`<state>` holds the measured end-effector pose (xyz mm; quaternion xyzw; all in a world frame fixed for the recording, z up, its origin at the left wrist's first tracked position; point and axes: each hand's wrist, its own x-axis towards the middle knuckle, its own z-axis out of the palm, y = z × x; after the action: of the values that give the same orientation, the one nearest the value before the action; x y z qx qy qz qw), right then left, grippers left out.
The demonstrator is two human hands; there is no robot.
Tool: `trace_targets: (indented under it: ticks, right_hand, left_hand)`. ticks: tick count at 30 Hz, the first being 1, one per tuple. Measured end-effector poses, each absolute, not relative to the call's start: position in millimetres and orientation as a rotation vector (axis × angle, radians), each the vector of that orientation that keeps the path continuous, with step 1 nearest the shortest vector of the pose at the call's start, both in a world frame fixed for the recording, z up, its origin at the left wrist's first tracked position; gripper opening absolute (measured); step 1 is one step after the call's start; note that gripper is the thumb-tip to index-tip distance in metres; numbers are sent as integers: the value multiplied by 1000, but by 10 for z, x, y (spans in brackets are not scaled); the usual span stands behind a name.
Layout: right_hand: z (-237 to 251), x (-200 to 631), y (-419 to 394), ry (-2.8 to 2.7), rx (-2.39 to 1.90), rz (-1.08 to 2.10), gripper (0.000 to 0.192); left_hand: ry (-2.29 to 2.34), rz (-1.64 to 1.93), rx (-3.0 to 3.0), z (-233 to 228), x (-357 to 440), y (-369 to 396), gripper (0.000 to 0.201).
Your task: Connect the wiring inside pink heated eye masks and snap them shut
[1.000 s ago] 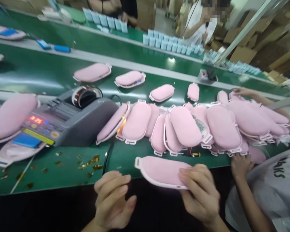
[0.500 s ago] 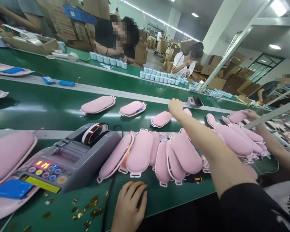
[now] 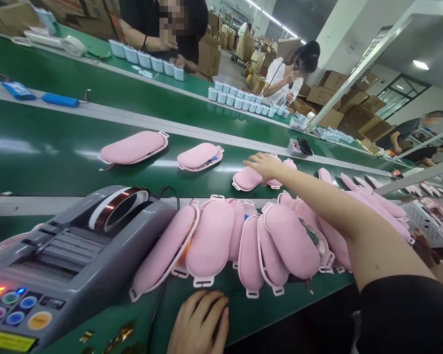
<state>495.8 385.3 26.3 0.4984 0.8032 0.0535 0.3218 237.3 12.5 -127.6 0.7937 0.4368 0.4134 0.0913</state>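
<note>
The right hand [image 3: 264,167] is hanging over a pink case [image 3: 246,178] on the far green belt [image 3: 59,142], its fingers stretched out and not gripping. I can't tell if it is touching the case. The left hand [image 3: 199,322] is resting on the near green table [image 3: 243,319], fingers loosely bent, with nothing showing in it. The hands are lying well apart. The step in hand seems to be reaching for that case, and I think the next move is calling for fingers closing gently round its edge, without bumping the small case [image 3: 275,172] just to the right. Farther left, an open case [image 3: 195,156] is holding a blue piece [image 3: 213,160]. In the near heap [image 3: 210,241], a half-open case [image 3: 324,253] is showing a green board [image 3: 311,235]. On the far side, a clear box [image 3: 297,153] is holding red bits [image 3: 295,145], with a dark thing [image 3: 304,146] sitting on it. Light blue cups [image 3: 230,100] are standing in rows; what is inside is not showing.
</note>
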Motion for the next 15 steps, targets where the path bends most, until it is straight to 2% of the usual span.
trace_targets:
  ticks: [1, 3, 7, 9, 13, 15]
  right_hand:
    - [246, 4898, 3804, 2163, 1218, 101, 114]
    - [220, 4778, 3705, 2222, 1101, 43, 117]
    - [360, 4602, 3604, 2252, 1114, 42, 99]
    - [572, 4540, 3540, 2289, 1176, 71, 96]
    - [1142, 4407, 2981, 2484, 1318, 99, 106]
    - [1356, 4327, 2394, 2702, 1362, -111, 101]
  left_hand:
    - [1303, 1218, 2348, -1249, 2378, 120, 19]
    - [1319, 1234, 2325, -1202, 2397, 107, 18]
    - [1332, 1318, 2258, -1133, 2451, 104, 18]
    - [1329, 1327, 2232, -1099, 2459, 127, 17]
    - [1315, 1394, 2180, -1068, 2392, 134, 15]
    - [1202, 1508, 2057, -1104, 2352, 25, 23]
